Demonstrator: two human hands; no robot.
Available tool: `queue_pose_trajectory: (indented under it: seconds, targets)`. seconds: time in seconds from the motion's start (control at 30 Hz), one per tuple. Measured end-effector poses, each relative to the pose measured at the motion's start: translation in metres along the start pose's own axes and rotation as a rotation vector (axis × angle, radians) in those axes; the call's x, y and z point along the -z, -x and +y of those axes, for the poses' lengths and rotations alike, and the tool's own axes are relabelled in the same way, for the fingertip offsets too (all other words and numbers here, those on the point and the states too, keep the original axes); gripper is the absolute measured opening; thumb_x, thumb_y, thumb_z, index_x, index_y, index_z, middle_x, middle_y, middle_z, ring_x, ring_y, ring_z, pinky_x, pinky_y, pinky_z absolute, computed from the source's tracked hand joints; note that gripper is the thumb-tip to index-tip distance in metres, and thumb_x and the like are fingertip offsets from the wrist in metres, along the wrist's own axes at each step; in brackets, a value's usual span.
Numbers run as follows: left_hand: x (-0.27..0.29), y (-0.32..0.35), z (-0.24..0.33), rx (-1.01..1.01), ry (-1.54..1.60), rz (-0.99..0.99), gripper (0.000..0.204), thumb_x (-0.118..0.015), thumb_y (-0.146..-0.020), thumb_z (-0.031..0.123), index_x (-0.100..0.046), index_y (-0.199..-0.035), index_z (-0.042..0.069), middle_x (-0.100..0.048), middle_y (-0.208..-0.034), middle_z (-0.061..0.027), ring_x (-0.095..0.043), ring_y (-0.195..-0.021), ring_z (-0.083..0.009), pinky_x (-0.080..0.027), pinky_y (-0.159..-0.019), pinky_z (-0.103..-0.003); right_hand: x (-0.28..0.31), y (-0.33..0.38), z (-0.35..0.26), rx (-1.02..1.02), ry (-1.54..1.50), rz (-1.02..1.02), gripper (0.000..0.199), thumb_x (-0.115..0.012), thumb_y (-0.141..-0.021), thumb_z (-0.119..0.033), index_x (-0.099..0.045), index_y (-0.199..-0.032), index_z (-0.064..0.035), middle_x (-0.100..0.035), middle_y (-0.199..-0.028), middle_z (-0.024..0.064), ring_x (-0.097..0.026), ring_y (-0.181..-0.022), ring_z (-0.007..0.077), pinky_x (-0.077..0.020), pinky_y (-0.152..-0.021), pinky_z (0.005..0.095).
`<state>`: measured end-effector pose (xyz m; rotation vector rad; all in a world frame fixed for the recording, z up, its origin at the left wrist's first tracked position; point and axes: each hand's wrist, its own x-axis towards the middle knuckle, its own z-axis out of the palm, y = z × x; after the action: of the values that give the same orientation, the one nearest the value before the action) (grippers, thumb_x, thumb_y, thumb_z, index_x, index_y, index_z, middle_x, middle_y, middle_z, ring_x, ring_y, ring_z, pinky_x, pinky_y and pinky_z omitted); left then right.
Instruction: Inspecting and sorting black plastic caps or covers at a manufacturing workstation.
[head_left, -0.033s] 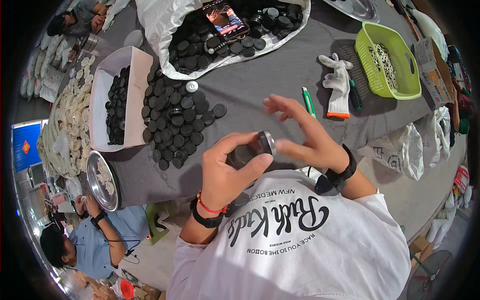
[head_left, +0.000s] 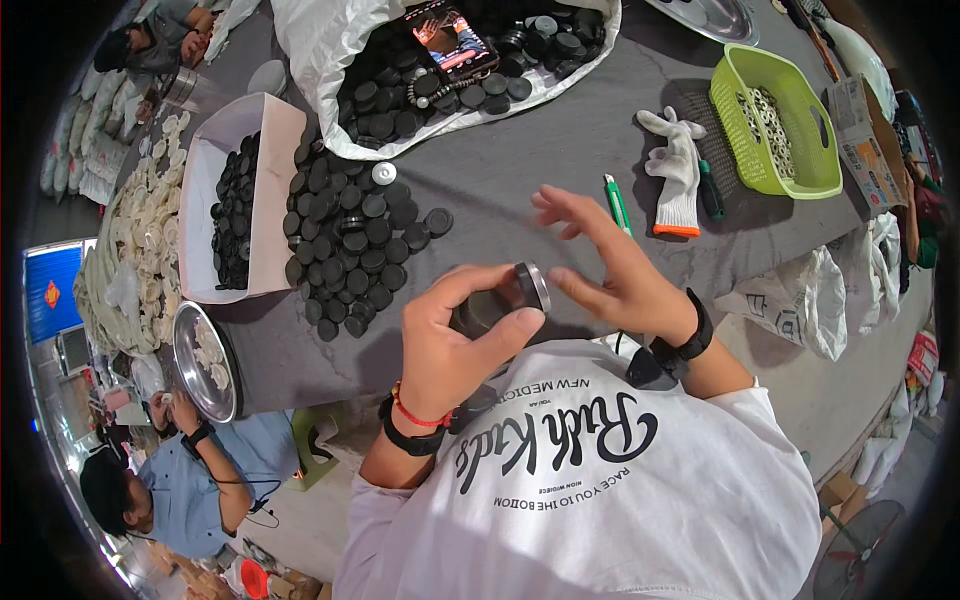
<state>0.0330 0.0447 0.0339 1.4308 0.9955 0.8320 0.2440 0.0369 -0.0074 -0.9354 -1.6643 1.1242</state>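
Fingers (head_left: 508,334) of my left hand (head_left: 436,342) pinch a dark round piece with a silver rim (head_left: 537,288), thumb against one side and forefinger against the other, and it stands on edge above the near part of the bench (head_left: 560,140). On my right hand (head_left: 632,290) the fingers are spread wide and seem to hold nothing, with the thumb just beside the piece's rim. To handle it well, I judge the left pinch should be firm on the sides but clear of the silver edge, so that the rimmed face lies free and squarely toward the right hand; right thumb and forefinger would do best to meet it evenly from opposite edges, lest it tip or slip. I would also work well over the bench, where a dropped piece is easily found near the pile of black discs (head_left: 360,240). Much escapes me: the left hand's other fingers are tucked out of sight, and I cannot tell whether the dark patch in its hollow is the piece's body, a second piece or mere shadow. That rimmed face shows only as a thin slanting strip, so its detail is lost. A phone (head_left: 455,45) covers some discs in the white sack (head_left: 310,50), whose top is cut off by the view's upper edge
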Motion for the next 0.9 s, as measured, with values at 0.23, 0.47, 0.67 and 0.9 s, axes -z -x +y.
queue_pose_trajectory:
  seconds: [0.23,0.47,0.67,0.9]
  targets:
    - [0.001,0.001,0.0,-0.029,-0.009,0.006,0.033,-0.077,-0.073,0.007,-0.065,-0.102,-0.003,-0.065,-0.087,-0.0064,-0.059,-0.079,-0.0094,-0.046,-0.071,-0.023,-0.002,0.0,-0.008,-0.075,0.094,-0.042,0.067,-0.058,-0.079,-0.001,-0.031,-0.141,-0.0028,-0.045,-0.128,0.017,-0.047,-0.117,0.0282,-0.0387,-0.097,0.039]
    - [0.001,0.0,0.002,-0.037,-0.011,-0.001,0.033,-0.076,-0.074,0.007,-0.065,-0.103,-0.003,-0.065,-0.088,-0.0061,-0.059,-0.079,-0.0083,-0.046,-0.07,-0.022,0.002,0.0,-0.013,0.0,0.044,-0.074,0.07,-0.063,-0.079,-0.012,-0.032,-0.141,-0.001,-0.044,-0.135,0.0164,-0.046,-0.121,0.0265,-0.0369,-0.098,0.0377]
    - [0.0,0.002,0.003,-0.052,-0.003,0.034,0.03,-0.075,-0.075,0.007,-0.065,-0.101,-0.003,-0.066,-0.088,-0.006,-0.059,-0.078,-0.0078,-0.046,-0.069,-0.021,0.002,-0.004,-0.017,0.03,0.112,-0.052,0.07,-0.06,-0.077,-0.006,-0.033,-0.141,-0.0019,-0.044,-0.133,0.0157,-0.047,-0.12,0.0269,-0.0365,-0.098,0.0384]
    - [0.0,0.001,0.002,-0.047,-0.013,0.004,0.031,-0.076,-0.074,0.007,-0.065,-0.101,-0.002,-0.066,-0.088,-0.0058,-0.059,-0.079,-0.008,-0.046,-0.072,-0.022,0.0,-0.003,-0.015,0.0,0.211,-0.023,0.072,-0.055,-0.07,0.007,-0.033,-0.138,-0.001,-0.046,-0.126,0.0192,-0.05,-0.114,0.0324,-0.0394,-0.098,0.0395]
